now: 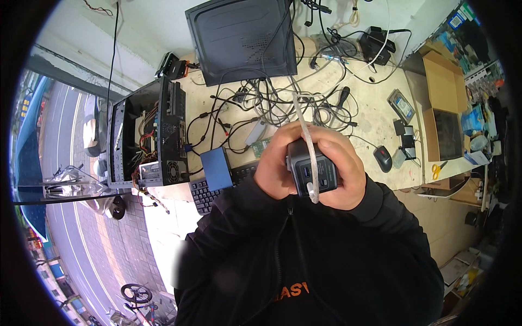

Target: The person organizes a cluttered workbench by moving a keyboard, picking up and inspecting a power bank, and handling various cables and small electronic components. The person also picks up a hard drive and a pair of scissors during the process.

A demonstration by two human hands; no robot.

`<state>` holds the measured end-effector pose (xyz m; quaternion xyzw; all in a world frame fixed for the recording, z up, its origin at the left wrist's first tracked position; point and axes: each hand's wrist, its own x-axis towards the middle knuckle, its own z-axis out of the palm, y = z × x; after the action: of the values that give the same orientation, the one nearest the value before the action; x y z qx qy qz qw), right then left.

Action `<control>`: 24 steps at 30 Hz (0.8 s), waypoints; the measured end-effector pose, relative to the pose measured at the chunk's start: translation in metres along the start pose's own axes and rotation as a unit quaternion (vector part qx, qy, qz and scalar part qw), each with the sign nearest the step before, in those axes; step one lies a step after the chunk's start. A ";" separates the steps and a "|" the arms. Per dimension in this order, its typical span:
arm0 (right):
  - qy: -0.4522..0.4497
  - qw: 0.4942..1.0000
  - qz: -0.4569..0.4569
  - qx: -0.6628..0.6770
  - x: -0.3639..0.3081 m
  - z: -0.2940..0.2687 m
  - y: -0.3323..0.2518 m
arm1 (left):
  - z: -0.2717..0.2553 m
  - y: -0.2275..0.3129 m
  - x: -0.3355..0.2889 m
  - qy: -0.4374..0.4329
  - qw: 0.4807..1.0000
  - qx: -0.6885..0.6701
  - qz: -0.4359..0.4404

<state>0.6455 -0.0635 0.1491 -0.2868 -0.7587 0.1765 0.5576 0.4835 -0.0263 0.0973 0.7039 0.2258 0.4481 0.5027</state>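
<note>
Box (326, 171), black with ports on one face, sits near the middle of the frame, raised in front of the person's chest and gripped from both sides. Left hand (273, 165) lies directly to its left, right hand (349, 167) directly to its right; both touch it, so neither is judged nearer. The ported face is turned up toward the camera. The long axis appears to run away from the viewer, though foreshortening prevents certainty.

Pose: both hands cupped, fingers bent around the far side and meeting toward the top, pressed against the casing; most fingertips are hidden. Forearms enter from lower left and lower right in black sleeves.

A pale cable (307, 138) crosses over the box from above and hooks back at the lower part of the face; whether it is seated in a port cannot be told.

Surroundings: keyboard (202, 196) and blue box (216, 169) at left of centre, open computer case (175, 130) farther left, mouse (383, 158) at right of centre, hard drive (401, 106) above it, all on the table (408, 173).
</note>
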 end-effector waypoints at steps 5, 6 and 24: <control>0.002 1.000 0.004 0.001 -0.002 0.000 0.001 | 0.000 0.005 -0.001 -0.005 0.997 -0.065 -0.050; 0.003 1.000 0.006 -0.003 -0.002 0.001 0.001 | 0.000 0.005 -0.001 -0.007 0.996 -0.072 -0.052; 0.020 0.999 0.025 -0.007 -0.007 0.004 0.005 | 0.000 0.003 0.004 -0.040 0.998 -0.047 -0.012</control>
<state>0.6444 -0.0639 0.1398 -0.3131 -0.7412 0.1799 0.5658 0.4851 -0.0241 0.1016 0.6937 0.1930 0.4239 0.5494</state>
